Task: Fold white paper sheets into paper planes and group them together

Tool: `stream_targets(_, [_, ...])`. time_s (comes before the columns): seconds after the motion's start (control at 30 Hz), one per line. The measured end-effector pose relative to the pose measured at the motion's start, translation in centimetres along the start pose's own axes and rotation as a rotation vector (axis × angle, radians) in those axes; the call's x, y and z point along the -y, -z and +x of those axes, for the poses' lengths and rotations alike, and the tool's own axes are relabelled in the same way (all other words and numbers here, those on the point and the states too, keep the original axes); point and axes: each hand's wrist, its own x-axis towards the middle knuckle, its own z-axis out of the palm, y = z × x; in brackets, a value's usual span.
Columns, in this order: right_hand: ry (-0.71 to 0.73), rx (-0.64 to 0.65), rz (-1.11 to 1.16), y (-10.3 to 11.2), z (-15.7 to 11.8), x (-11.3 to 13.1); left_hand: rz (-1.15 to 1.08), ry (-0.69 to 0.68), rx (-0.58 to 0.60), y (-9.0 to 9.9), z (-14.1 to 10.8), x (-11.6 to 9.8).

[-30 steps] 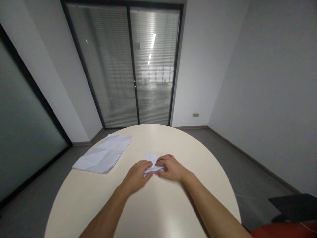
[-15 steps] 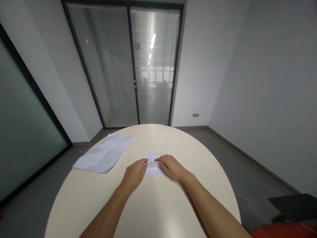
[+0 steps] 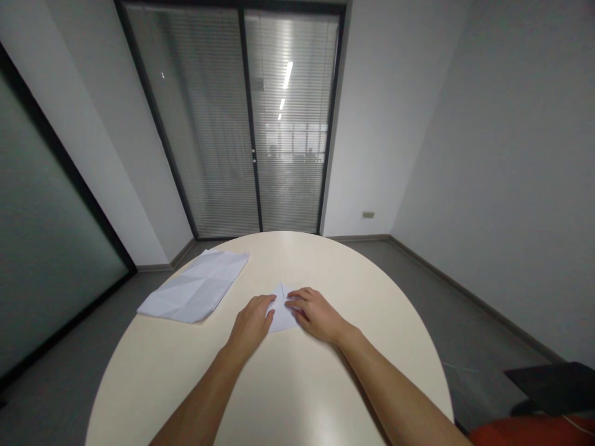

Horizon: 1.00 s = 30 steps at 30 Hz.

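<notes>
A small folded white paper [image 3: 282, 319] with a pointed far end lies flat on the round cream table [image 3: 260, 396]. At its left edge rests my left hand [image 3: 251, 322], thumb and fingers apart, the fingertips touching the paper. My right hand [image 3: 318, 314] lies over the right side of the paper with its fingers spread, pressing on the surface and hiding part of that edge. Neither hand is closed around anything.
Creased white sheets [image 3: 198, 288] lie stacked at the table's far left edge. Beyond the table stand a glass door with blinds [image 3: 292, 186] and grey-white walls. A black and red object [image 3: 553, 390] is at the lower right.
My right hand has shifted slightly left over the paper and its fingers have spread. The raised fold across the paper's middle no longer shows. My left hand has barely moved.
</notes>
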Motion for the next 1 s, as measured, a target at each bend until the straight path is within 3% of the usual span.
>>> stream_targets(0.3, [0.048, 0.068, 0.126, -0.8, 0.1, 0.1, 0.049, -0.109, -0.125, 0.4, 0.5, -0.1])
stream_targets(0.5, [0.021, 0.052, 0.146, -0.8, 0.0, -0.3, 0.037, -0.101, 0.014, 0.6, 0.0, -1.2])
stream_targets(0.77, [-0.058, -0.008, 0.12, -0.5, 0.2, -0.1, 0.083, -0.178, 0.052, 0.7, -0.5, -1.4])
stream_targets(1.0, [-0.128, -0.016, 0.124, -0.5, 0.1, -0.2, 0.133, -0.159, 0.089, 0.5, -0.6, -2.0])
